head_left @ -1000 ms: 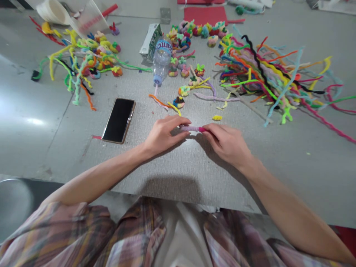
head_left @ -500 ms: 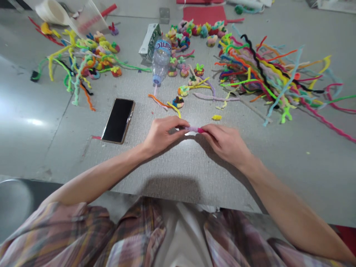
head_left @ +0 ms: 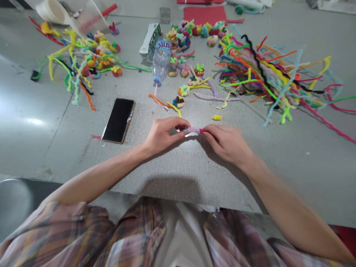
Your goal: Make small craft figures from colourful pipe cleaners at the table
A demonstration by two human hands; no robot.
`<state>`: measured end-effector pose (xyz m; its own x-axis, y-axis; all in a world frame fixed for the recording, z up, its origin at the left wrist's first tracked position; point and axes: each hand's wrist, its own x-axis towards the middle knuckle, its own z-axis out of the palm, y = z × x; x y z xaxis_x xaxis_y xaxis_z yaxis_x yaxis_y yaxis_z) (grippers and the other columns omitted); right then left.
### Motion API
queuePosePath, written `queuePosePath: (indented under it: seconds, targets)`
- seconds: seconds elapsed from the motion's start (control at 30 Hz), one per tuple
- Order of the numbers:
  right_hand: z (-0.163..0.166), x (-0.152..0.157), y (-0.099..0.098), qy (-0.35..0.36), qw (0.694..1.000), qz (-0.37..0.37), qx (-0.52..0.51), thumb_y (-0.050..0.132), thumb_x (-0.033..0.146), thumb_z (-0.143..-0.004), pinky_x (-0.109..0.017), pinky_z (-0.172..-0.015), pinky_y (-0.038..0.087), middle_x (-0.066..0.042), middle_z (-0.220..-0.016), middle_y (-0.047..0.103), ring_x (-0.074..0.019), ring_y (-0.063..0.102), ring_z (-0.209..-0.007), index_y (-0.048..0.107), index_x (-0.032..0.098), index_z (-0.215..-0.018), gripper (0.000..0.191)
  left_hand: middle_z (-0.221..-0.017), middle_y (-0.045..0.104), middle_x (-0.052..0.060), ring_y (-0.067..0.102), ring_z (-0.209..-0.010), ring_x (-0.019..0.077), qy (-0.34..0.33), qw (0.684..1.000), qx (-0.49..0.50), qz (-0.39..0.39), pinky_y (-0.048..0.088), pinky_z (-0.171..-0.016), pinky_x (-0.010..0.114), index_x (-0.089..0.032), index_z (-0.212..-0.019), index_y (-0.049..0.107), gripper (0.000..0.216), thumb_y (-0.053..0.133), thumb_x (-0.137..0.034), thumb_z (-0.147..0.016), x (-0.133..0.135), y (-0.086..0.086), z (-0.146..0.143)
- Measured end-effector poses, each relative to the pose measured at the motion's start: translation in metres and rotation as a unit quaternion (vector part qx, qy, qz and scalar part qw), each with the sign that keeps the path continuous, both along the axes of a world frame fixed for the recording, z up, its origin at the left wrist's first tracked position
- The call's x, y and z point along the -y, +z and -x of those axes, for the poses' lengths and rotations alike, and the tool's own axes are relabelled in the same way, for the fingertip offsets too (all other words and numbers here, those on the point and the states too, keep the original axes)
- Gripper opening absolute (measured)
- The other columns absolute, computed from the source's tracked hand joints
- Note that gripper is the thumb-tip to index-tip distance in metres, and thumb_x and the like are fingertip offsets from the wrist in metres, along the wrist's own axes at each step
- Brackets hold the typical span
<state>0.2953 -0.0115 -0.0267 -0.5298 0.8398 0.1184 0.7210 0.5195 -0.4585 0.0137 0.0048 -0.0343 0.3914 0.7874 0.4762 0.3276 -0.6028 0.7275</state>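
Between my hands, just above the grey table [head_left: 178, 167], is a short coiled piece of pipe cleaner [head_left: 194, 129], lilac in the middle with a magenta end and a bit of light blue at the other. My left hand [head_left: 167, 130] pinches the blue end between thumb and fingers. At the magenta end, my right hand [head_left: 226, 142] is closed in a pinch, its fingertips partly hiding that end. Beyond the hands lie a small yellow coil [head_left: 217, 117] and a small multicoloured pipe-cleaner piece [head_left: 178, 102] with a yellow strand beside it.
A phone [head_left: 119, 120] lies left of my hands. A plastic bottle [head_left: 161, 61] lies by a carton [head_left: 150, 42]. Loose pipe cleaners [head_left: 267, 74] are heaped at right; finished pieces and strands [head_left: 97, 55] cluster at left. A clear cup [head_left: 89, 20] lies at the back.
Both hands stay nearly in place, the right a touch further right. A light blue bit now shows at my left fingertips, and less magenta shows at the right.
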Motion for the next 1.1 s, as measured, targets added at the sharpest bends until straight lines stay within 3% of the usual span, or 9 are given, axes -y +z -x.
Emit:
queuePosePath:
  seconds: [0.1,0.3,0.57,1.1]
  targets:
    - [0.0001,0.0005,0.002,0.007,1.0,0.005,0.001,0.048,0.048,-0.12,-0.04,-0.074,0.045,-0.009,-0.094,0.081,-0.0271,0.073,-0.083,0.075,0.022,-0.11,0.039,-0.092,0.086,0.003,0.077,-0.08,0.014,0.014,1.0,0.006,0.001,0.061,-0.08,0.026,-0.02,-0.106,0.085,0.025,0.082,-0.045,-0.107,-0.0002,0.0007,-0.0006]
    - [0.0034,0.0032,0.0016,0.011,0.999,-0.018,-0.035,0.059,0.052,-0.117,-0.04,-0.078,0.051,-0.011,-0.112,0.086,-0.0296,0.078,-0.093,0.072,0.023,-0.14,0.039,-0.091,0.086,0.003,0.077,-0.079,0.0134,0.005,1.0,0.008,0.001,0.06,-0.078,0.025,-0.019,-0.104,0.085,0.024,0.083,-0.043,-0.106,0.0015,0.0019,-0.0017]
    - [0.0024,0.0021,-0.0003,0.04,0.997,-0.013,-0.071,0.053,0.039,-0.121,-0.042,-0.083,0.054,-0.012,-0.112,0.086,-0.0286,0.078,-0.095,0.074,0.021,-0.123,0.028,-0.1,0.087,0.003,0.08,-0.088,0.0143,-0.027,1.0,0.006,0.014,0.061,-0.083,0.024,-0.02,-0.113,0.085,0.012,0.081,-0.029,-0.105,0.001,0.0007,-0.0015]
    - [-0.0006,0.0008,-0.0001,0.036,0.998,-0.013,-0.056,0.049,0.041,-0.122,-0.04,-0.08,0.047,-0.011,-0.104,0.083,-0.0265,0.074,-0.09,0.073,0.021,-0.116,0.032,-0.085,0.083,0.003,0.075,-0.075,0.0128,0.002,0.999,0.025,0.023,0.059,-0.073,0.024,-0.018,-0.101,0.084,0.02,0.082,-0.038,-0.105,-0.0014,0.0049,-0.0025]
